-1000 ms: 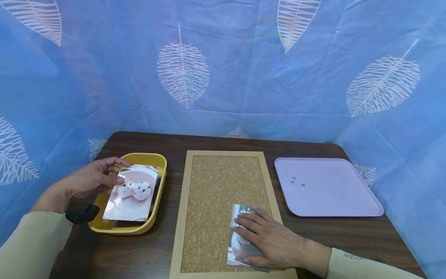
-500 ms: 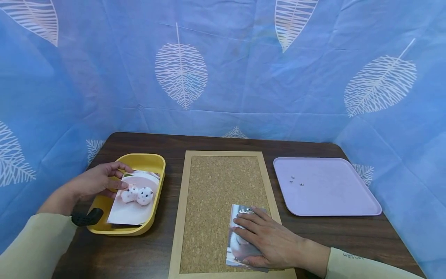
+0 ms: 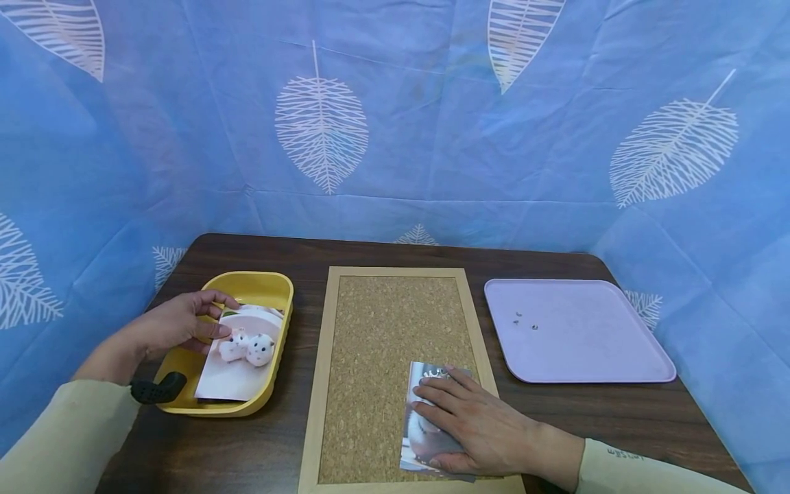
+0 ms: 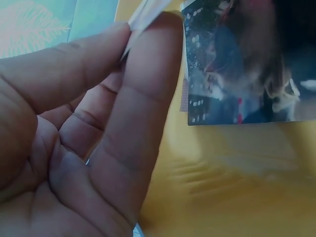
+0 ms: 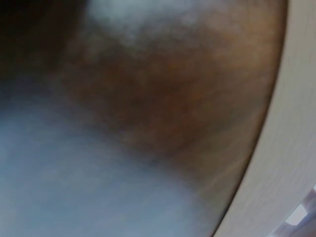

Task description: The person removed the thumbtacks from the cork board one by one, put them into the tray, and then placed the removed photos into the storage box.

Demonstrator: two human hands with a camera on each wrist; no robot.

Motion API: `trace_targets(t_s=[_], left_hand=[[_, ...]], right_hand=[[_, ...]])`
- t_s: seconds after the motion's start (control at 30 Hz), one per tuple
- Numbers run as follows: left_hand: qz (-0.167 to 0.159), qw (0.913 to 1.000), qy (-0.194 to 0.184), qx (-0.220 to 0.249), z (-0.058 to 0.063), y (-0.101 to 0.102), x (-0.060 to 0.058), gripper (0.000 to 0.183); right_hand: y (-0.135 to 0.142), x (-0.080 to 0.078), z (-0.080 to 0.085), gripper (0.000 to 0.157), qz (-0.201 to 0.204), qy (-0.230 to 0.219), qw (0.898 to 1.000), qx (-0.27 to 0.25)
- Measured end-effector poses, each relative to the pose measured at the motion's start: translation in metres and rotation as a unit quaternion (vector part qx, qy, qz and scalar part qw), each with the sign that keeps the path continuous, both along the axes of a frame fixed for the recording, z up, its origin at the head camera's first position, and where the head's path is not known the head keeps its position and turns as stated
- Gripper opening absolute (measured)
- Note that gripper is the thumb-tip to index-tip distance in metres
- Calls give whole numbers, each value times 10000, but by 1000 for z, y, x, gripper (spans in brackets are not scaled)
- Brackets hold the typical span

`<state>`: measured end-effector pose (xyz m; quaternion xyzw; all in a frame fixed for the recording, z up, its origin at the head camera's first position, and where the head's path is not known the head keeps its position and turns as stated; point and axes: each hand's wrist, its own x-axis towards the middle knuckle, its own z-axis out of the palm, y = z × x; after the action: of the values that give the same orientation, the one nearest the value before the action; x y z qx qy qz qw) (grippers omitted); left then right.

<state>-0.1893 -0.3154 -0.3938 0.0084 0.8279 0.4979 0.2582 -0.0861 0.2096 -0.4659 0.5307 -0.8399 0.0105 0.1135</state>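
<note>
At the left, my left hand (image 3: 175, 322) pinches the edge of a glossy photo (image 3: 237, 374) of two round white hamster-like figures. Thumb and fingertips meet on the thin white edge of this photo (image 4: 145, 17) in the left wrist view. The photo is over a yellow basket (image 3: 247, 287), where a darker photo (image 4: 237, 74) lies. My right hand (image 3: 475, 425) rests flat on another photo (image 3: 412, 446) at the lower right of a wood-framed corkboard (image 3: 395, 315), covering much of its picture. The right wrist view is mostly blurred.
A lilac tray (image 3: 592, 336) stands right of the corkboard, with several tiny metal pieces (image 3: 534, 327) on its left side. Beneath everything is a dark wooden table (image 3: 278, 453). A blue leaf-print cloth (image 3: 432, 137) hangs behind and at the sides.
My left hand has shifted slightly right, and the photo it holds has come lower into the yellow basket. The right hand has stayed in place on its photo.
</note>
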Motion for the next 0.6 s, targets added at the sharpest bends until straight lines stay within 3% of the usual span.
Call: trace_targets(t_s=[0.6], left_hand=[[-57,9971,193,-733,2,4,0,57]], right_hand=[[0,-1,-1,70,28,12,10000,-28]])
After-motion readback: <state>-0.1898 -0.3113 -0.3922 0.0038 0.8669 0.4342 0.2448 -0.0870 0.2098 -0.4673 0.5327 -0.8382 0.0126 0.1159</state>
